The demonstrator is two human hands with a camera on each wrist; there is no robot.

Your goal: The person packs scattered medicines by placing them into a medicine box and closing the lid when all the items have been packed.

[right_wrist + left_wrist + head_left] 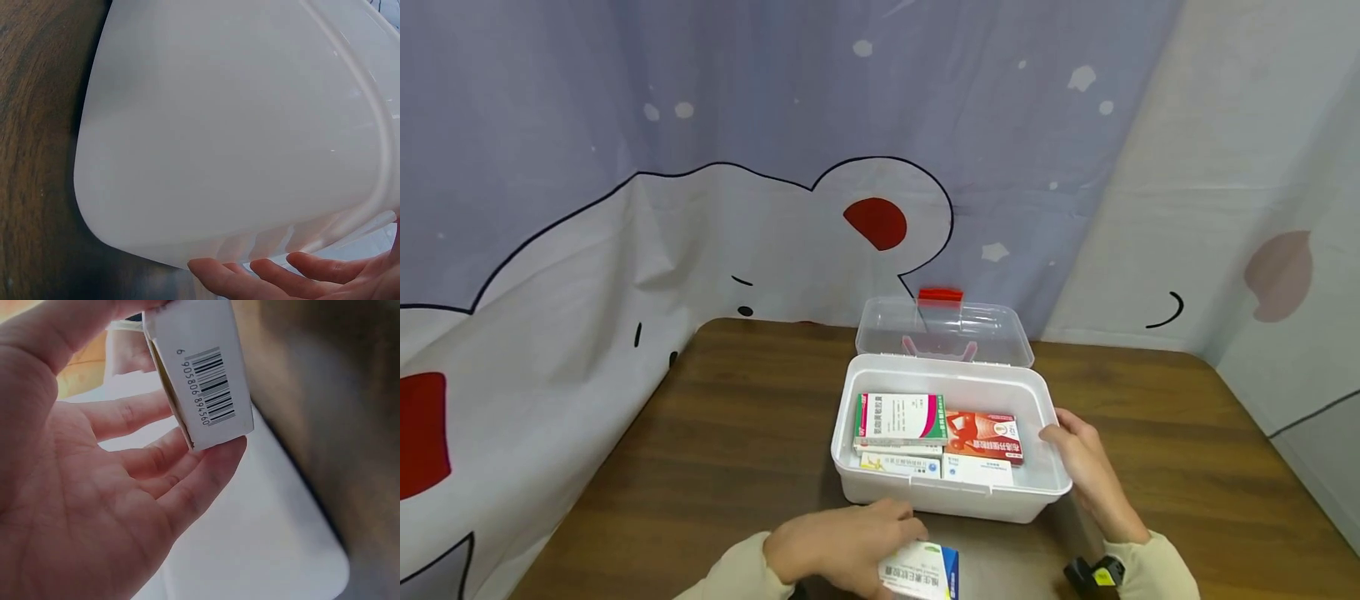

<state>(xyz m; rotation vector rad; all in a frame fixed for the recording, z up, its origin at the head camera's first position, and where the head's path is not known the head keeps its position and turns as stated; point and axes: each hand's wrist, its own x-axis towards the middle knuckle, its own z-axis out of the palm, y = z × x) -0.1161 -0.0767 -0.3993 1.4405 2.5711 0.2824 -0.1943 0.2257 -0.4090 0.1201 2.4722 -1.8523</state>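
My left hand [850,540] grips a small white-and-blue medicine box [916,571] in front of the white plastic storage box [940,497]. In the left wrist view the barcode end of that medicine box [209,381] faces the camera, with my fingers [206,478] around it. At the storage box's right side, my right hand [1092,472] holds the rim, thumb over the edge and fingers outside. Inside lie several medicine boxes: a green, white and pink one [898,417], a red one [985,435] and white ones [977,469].
The clear lid [992,333] with its red latch [940,295] stands raised behind the storage box. Beneath is a brown wooden table [722,425]. A printed curtain [760,225] hangs along the table's back and sides.
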